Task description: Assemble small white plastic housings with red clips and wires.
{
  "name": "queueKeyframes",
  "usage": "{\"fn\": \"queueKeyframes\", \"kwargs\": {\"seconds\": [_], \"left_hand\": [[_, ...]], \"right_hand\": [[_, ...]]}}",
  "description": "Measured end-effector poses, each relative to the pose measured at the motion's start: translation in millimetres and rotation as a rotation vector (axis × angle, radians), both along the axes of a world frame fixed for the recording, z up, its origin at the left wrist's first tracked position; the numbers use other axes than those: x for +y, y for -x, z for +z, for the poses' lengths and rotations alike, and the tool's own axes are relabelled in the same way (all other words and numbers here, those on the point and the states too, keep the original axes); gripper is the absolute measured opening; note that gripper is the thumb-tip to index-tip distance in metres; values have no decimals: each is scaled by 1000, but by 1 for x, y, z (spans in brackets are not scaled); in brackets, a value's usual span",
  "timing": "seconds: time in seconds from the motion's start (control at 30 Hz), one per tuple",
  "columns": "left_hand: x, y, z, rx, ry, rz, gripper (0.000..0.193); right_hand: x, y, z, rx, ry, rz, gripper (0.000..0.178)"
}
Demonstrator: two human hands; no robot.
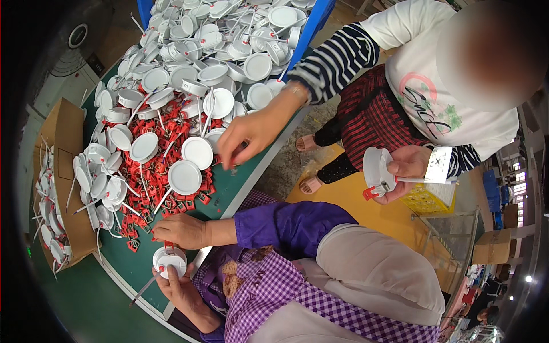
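Note:
My left hand is wrapped around the rim of a round white lamp, whose grey cable sticks out toward the table edge. At the lamp's upper rim sits a red clip. My right hand is closed just above the lamp, its fingers pinched at that clip and partly hiding it. Beyond my right hand lies a heap of loose red clips. White lamps with cables, such as one lamp, rest on the heap.
A co-worker stands across the corner, one hand over the heap, the other holding a white lamp with a red clip. More lamps pile up inside a blue-sided bin. A cardboard box of lamps stands left on the green table.

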State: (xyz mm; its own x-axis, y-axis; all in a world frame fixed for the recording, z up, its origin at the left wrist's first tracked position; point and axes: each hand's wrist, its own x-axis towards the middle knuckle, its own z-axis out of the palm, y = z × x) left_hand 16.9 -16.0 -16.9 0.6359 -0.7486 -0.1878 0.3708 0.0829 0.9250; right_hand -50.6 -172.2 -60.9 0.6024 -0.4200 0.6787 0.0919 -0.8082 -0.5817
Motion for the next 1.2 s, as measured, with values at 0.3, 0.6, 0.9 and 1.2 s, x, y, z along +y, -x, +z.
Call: {"fn": "queueKeyframes", "kwargs": {"seconds": [0.3,0.6,0.9,1.2], "left_hand": [[8,-5,-13,-3,-2,-24,45],[2,0,-3,-23,-49,-32,38],[-2,4,-2,-28,-58,-38,41],[-3,0,-1,-59,-54,-73,43]], "right_hand": [[4,-4,-2,-42,53,-82,15],[2,1,10,-28,-66,-35,15],[0,0,4,-49,-64,-44,15],[-1,-4,-1,-77,-78,-42,14]]}}
